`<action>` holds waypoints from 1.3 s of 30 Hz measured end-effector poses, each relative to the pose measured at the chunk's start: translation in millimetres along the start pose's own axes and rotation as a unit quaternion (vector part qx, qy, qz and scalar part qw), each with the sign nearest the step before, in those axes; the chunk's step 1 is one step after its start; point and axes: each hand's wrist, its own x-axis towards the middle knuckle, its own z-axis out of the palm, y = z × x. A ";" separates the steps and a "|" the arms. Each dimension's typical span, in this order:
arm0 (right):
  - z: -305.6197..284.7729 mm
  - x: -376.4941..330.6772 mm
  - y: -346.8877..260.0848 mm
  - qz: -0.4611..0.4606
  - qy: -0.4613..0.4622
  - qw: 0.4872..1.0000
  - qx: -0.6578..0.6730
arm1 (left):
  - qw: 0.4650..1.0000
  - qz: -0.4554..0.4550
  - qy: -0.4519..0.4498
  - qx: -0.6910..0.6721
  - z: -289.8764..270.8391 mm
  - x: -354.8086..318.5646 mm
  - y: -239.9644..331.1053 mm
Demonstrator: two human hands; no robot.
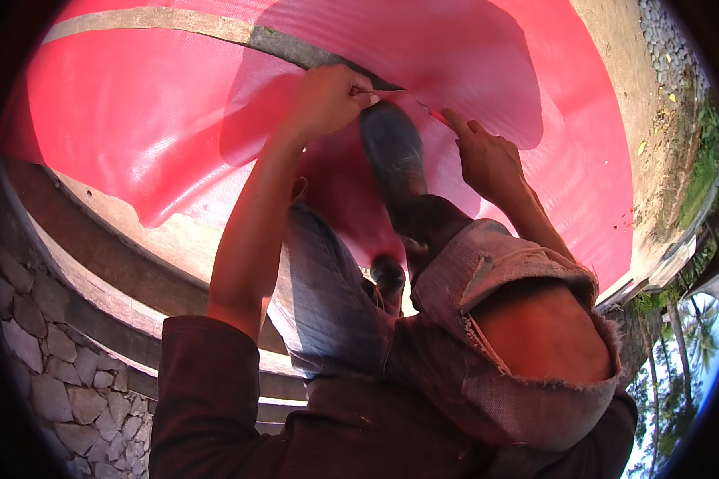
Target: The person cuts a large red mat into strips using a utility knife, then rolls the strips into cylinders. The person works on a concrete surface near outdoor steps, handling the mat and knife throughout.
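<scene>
A large red plastic sheet (pixel 160 88) lies spread on the ground, split by a long cut with bare ground showing through. At the narrow end of this cut, my left hand (pixel 335 97) is closed, pinching the sheet's edge between thumb and fingers. To the right, my right hand (pixel 487 157) grips a small knife with a red handle (pixel 437 116). Its thin blade points left toward the end of the cut, just apart from my left fingers. My dark shoe (pixel 391 148) presses on the sheet between both hands.
Stone steps (pixel 120 239) curve along the left, with irregular paving stones (pixel 56 367) below them. At the right lie bare ground (pixel 651 160), grass (pixel 703 168) and a strip of cobbles (pixel 673 40). My shadow falls across the sheet.
</scene>
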 end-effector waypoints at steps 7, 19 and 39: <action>11.2 4.1 -20.9 -0.031 0.072 0.996 0.036 | 0.998 0.047 0.015 0.027 6.2 -5.1 2.4; 43.1 -3.6 6.1 0.025 0.076 0.996 0.048 | 0.999 0.033 0.002 -0.019 2.2 -7.9 8.0; 58.6 -39.9 17.9 0.069 0.141 0.976 0.153 | 0.962 0.008 0.050 0.269 64.8 18.9 40.1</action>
